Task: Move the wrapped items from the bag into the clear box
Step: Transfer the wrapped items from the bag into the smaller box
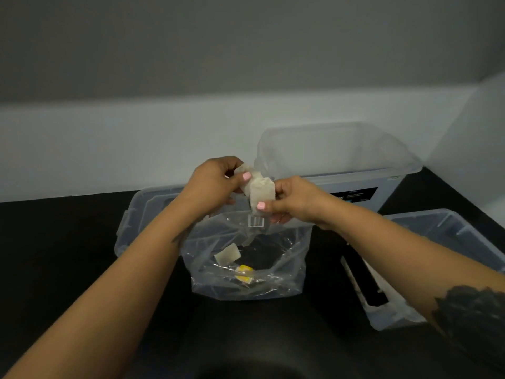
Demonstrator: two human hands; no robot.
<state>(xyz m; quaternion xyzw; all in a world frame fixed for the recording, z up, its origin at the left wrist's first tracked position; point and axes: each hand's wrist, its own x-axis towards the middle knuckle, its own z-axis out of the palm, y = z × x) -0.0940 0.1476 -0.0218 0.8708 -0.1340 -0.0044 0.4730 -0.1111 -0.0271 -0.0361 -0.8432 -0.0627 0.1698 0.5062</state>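
A clear plastic bag [246, 258] stands open on the dark counter at centre. Inside it lie a pale wrapped item [227, 254] and two yellow wrapped items [244, 273]. Above the bag's mouth my left hand [211, 186] pinches one pale wrapped item [247, 172] and my right hand [293, 201] pinches another [261, 194]; the two packets touch each other. A clear box [338, 157] stands behind my right hand against the wall, its opening facing up. I see nothing inside it.
A clear lid [142, 212] lies flat behind the bag on the left. A second clear box [426, 258] sits at the right under my right forearm. A pale wall runs along the back of the dark counter [68, 242].
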